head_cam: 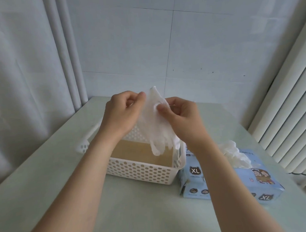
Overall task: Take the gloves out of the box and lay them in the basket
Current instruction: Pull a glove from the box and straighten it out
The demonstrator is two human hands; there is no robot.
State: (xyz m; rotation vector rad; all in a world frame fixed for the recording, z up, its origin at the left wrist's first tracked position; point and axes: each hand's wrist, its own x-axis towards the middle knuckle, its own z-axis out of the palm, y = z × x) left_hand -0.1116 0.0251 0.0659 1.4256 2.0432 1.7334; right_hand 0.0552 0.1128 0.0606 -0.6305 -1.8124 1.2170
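Observation:
A thin white glove [158,126] hangs in the air over the white perforated basket [139,171], its fingers dangling just above the basket's tan floor. My left hand [123,113] pinches the glove's cuff on the left side, and my right hand [178,116] pinches it on the right. The light blue glove box [228,181], marked XL, lies on the table just right of the basket. Another white glove [234,154] sticks out of the box's top opening.
The basket and box sit on a pale green table [139,214]. A white plastic handle with holes [88,138] lies left of the basket. A tiled wall stands behind, a curtain at the left, and a white radiator [293,108] at the right.

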